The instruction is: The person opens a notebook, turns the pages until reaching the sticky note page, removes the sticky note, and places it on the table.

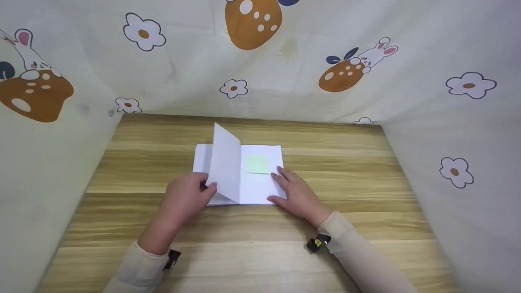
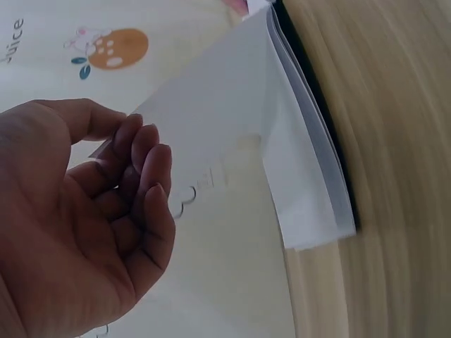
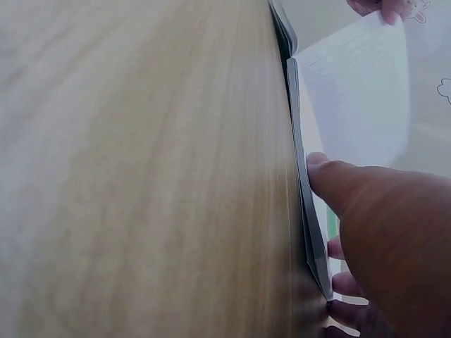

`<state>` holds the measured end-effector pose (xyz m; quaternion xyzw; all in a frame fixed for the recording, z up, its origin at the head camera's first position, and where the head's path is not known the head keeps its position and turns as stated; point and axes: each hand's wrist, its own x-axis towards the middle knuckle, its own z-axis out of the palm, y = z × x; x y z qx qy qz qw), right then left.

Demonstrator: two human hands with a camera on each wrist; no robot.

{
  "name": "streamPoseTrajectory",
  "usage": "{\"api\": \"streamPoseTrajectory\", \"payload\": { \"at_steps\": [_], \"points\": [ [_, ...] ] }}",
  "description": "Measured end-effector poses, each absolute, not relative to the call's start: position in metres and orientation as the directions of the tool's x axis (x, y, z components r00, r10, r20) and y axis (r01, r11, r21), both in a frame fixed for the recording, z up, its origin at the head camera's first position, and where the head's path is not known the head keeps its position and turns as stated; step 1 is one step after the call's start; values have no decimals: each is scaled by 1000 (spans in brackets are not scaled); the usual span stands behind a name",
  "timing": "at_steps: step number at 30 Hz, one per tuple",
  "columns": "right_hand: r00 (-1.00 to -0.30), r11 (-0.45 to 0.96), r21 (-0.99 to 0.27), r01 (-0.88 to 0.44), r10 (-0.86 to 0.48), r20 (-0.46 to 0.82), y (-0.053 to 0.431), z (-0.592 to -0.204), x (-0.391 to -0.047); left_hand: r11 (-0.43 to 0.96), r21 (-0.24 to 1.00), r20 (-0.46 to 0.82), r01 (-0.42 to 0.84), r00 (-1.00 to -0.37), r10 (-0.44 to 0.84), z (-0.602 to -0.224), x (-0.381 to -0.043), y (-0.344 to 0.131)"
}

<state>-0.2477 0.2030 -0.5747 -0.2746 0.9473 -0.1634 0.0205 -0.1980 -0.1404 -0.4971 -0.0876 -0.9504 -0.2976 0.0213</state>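
Note:
An open notebook [image 1: 260, 191] with white lined pages lies on the table. My left hand [image 1: 188, 196] pinches one raised page [image 1: 226, 167] by its lower left corner, and the page stands up from the spine. In the left wrist view the thumb and fingertips of that hand [image 2: 106, 204] meet at the page corner. My right hand [image 1: 301, 197] rests on the right-hand page near its outer edge, fingers spread. A pale green sticky note [image 1: 257, 164] is on that page, just beyond the fingertips. The right wrist view shows the right thumb [image 3: 331, 176] lying on the page by the notebook's near edge.
The notebook lies on a wood-grain table [image 1: 338, 162]. A pale cloth [image 1: 281, 69] printed with flowers, rabbits and orange fruit hangs behind and along both sides. Both forearms wear beige sleeves [image 1: 362, 252] with a small dark device at each wrist.

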Motion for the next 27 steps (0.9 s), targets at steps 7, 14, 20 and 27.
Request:
{"api": "streamPoseTrajectory", "payload": {
  "at_steps": [7, 14, 20, 27],
  "points": [
    [-851, 798, -321, -510, -522, 53, 203, -575, -247, 784, 620, -108, -21, -992, 59, -506, -190, -161],
    [-854, 799, -325, -505, -518, 53, 204, -575, -247, 800, 589, -186, -113, -982, -1, -524, -189, -171],
    [-851, 790, -342, -509, -521, 63, 203, -576, -247, 837, 535, -202, -116, -979, -6, -535, -190, -173],
    [-853, 791, -347, -504, -519, 53, 203, -576, -247, 910, 408, -213, -76, -977, 14, -540, -192, -172]
  ]
}}
